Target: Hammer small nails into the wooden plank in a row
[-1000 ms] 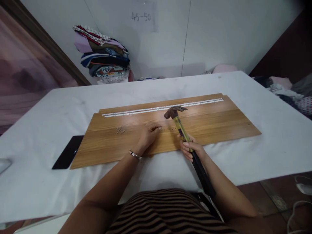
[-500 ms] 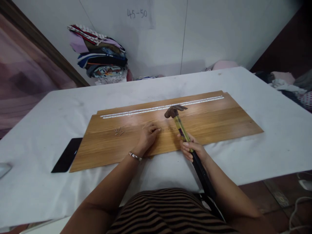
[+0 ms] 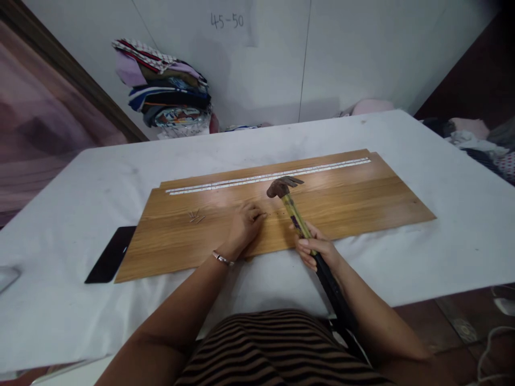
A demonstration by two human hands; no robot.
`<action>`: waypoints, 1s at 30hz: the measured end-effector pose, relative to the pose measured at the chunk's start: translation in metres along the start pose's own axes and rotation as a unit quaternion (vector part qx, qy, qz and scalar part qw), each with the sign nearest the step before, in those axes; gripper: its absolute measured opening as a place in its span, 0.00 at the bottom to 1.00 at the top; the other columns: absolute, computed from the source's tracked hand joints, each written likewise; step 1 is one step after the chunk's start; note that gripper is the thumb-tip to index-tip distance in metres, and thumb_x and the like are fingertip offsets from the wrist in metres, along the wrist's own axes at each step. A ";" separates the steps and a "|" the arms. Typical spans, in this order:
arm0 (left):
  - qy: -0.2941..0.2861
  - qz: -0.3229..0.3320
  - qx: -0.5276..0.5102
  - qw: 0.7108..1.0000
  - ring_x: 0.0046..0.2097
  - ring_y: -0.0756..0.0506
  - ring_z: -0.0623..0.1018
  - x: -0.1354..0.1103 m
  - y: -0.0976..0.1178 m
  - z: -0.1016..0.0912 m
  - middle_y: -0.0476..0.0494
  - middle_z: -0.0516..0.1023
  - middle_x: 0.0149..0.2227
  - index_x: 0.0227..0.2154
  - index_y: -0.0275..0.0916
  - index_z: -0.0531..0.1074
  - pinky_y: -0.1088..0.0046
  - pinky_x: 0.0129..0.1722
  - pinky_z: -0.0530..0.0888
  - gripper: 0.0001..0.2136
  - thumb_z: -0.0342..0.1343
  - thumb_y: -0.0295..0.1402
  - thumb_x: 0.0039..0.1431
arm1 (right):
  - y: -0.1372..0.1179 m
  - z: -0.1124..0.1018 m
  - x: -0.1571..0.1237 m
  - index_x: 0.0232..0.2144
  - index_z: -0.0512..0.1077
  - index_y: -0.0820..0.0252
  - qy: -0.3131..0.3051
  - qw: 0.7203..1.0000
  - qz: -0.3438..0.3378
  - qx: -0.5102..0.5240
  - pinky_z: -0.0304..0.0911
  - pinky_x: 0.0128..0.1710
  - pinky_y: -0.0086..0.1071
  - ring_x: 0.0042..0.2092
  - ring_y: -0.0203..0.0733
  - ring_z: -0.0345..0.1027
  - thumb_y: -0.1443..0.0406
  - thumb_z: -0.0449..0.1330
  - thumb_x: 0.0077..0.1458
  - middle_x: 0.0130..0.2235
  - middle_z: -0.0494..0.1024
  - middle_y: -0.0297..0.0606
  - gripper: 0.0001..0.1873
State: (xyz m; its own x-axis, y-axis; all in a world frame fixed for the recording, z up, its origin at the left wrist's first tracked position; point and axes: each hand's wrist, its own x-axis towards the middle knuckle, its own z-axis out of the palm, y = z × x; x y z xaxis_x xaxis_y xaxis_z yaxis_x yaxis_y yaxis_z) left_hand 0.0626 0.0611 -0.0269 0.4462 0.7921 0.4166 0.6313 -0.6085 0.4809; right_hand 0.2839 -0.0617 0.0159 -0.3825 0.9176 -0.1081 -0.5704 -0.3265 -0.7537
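Frame centre: right hand [image 3: 317, 251] grips hammer [image 3: 284, 187], head above wooden board [image 3: 354, 198]. Left hand [image 3: 243, 228] fingertips narrow on board; any nail held, cannot tell. Risk: a skewed blow hits those fingers, just beside the head.

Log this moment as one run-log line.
left hand: fingertips on wooden board | right hand: holds hammer, head near left fingertips | loose nails: on board
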 end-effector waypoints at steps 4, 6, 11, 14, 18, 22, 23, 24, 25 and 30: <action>0.000 0.002 0.021 1.000 0.38 0.45 0.74 -0.001 -0.002 0.002 0.46 0.77 0.31 0.27 0.41 0.78 0.64 0.41 0.71 0.08 0.58 0.34 0.60 | 0.000 0.004 -0.002 0.49 0.63 0.56 -0.003 1.000 0.022 -0.006 0.52 0.11 0.19 0.14 0.25 0.53 0.65 0.63 0.54 0.22 0.64 0.21 0.21; -0.005 -0.001 0.026 1.000 0.37 0.45 0.74 -0.001 -0.001 0.002 0.46 0.77 0.31 0.26 0.41 0.78 0.64 0.42 0.72 0.09 0.57 0.34 0.61 | 0.002 0.006 -0.002 0.48 0.63 0.57 -0.007 1.000 0.024 -0.005 0.51 0.11 0.19 0.14 0.25 0.52 0.64 0.63 0.54 0.22 0.64 0.21 0.21; -0.001 -0.010 0.031 0.999 0.40 0.44 0.75 0.000 0.007 -0.003 0.45 0.77 0.33 0.29 0.41 0.77 0.64 0.44 0.72 0.06 0.58 0.33 0.60 | 0.005 0.010 -0.002 0.47 0.64 0.57 -0.002 1.000 0.024 -0.009 0.50 0.09 0.20 0.13 0.25 0.51 0.64 0.64 0.52 0.21 0.64 0.20 0.21; -0.001 -0.024 0.044 0.999 0.44 0.43 0.75 0.000 0.017 -0.010 0.44 0.78 0.39 0.36 0.41 0.76 0.63 0.48 0.72 0.05 0.60 0.32 0.57 | 0.002 0.013 -0.004 0.47 0.63 0.57 0.000 0.999 0.036 -0.018 0.52 0.10 0.20 0.13 0.25 0.51 0.64 0.64 0.52 0.21 0.64 0.20 0.21; -0.002 -0.053 0.087 0.995 0.46 0.41 0.75 -0.006 0.025 -0.026 0.41 0.78 0.42 0.40 0.39 0.73 0.60 0.49 0.71 0.10 0.60 0.32 0.55 | 0.000 0.015 -0.006 0.47 0.64 0.58 -0.001 0.999 0.040 -0.026 0.52 0.11 0.20 0.14 0.26 0.52 0.63 0.64 0.52 0.21 0.64 0.20 0.21; 0.016 -0.090 0.109 0.990 0.46 0.40 0.75 -0.024 0.022 -0.046 0.40 0.77 0.42 0.40 0.38 0.72 0.61 0.48 0.71 0.10 0.59 0.33 0.55 | 0.004 0.012 -0.005 0.46 0.64 0.58 -0.002 0.998 0.037 -0.040 0.50 0.10 0.20 0.13 0.26 0.53 0.62 0.64 0.51 0.21 0.64 0.20 0.21; 0.022 -0.097 0.115 0.988 0.46 0.40 0.75 -0.030 0.020 -0.050 0.40 0.77 0.41 0.39 0.38 0.72 0.61 0.48 0.71 0.09 0.59 0.34 0.55 | 0.006 0.011 -0.005 0.46 0.64 0.58 -0.003 0.998 0.037 -0.042 0.50 0.10 0.21 0.13 0.26 0.53 0.62 0.64 0.51 0.20 0.64 0.20 0.21; 0.026 -0.104 0.122 0.987 0.46 0.40 0.75 -0.036 0.019 -0.054 0.40 0.77 0.41 0.39 0.39 0.72 0.61 0.48 0.71 0.09 0.58 0.34 0.56 | 0.007 0.010 -0.004 0.46 0.64 0.58 -0.004 0.998 0.037 -0.043 0.50 0.10 0.21 0.13 0.27 0.53 0.62 0.64 0.51 0.20 0.64 0.20 0.20; 0.030 -0.113 0.130 0.985 0.45 0.40 0.75 -0.042 0.017 -0.057 0.40 0.76 0.41 0.38 0.39 0.71 0.61 0.48 0.71 0.08 0.57 0.35 0.57 | 0.008 0.009 -0.003 0.45 0.64 0.58 -0.005 0.998 0.038 -0.045 0.50 0.10 0.21 0.13 0.27 0.54 0.62 0.64 0.51 0.20 0.63 0.19 0.20; 0.016 -0.139 0.151 0.978 0.41 0.41 0.74 -0.061 0.019 -0.061 0.41 0.76 0.37 0.34 0.40 0.70 0.62 0.43 0.71 0.06 0.54 0.36 0.60 | 0.007 0.011 -0.002 0.44 0.63 0.59 -0.001 0.997 0.042 -0.065 0.52 0.10 0.22 0.13 0.28 0.55 0.62 0.64 0.50 0.19 0.64 0.19 0.20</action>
State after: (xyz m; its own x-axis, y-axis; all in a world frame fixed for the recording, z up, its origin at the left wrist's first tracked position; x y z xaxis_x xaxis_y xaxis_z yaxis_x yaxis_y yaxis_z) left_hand 0.0084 -0.0017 0.0035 0.2124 0.9203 0.3285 0.8868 -0.3227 0.3307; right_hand 0.2729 -0.0687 0.0178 -0.4264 0.8878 -0.1732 -0.4373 -0.3699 -0.8197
